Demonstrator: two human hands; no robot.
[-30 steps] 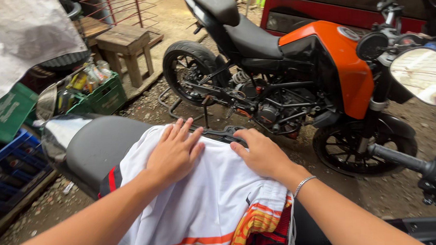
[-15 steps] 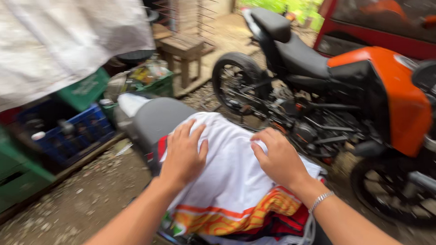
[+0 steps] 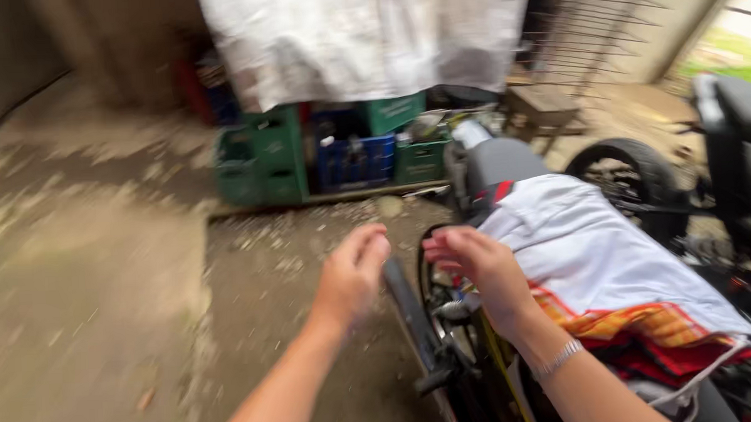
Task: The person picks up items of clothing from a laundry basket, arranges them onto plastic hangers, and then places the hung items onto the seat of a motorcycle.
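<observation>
White garment [image 3: 593, 245] with orange-red patterned hem, draped over motorcycle seat [image 3: 507, 161]

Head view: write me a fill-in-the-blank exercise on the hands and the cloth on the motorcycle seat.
1. The white cloth with orange and red pattern lies draped over the motorcycle ____.
2. A silver bracelet sits on the wrist of the ____ hand.
3. The left hand holds ____ and hangs in the air beside the cloth.
4. Against the back wall stand green and ____ plastic crates.

Missing words: seat; right; nothing; blue
</observation>
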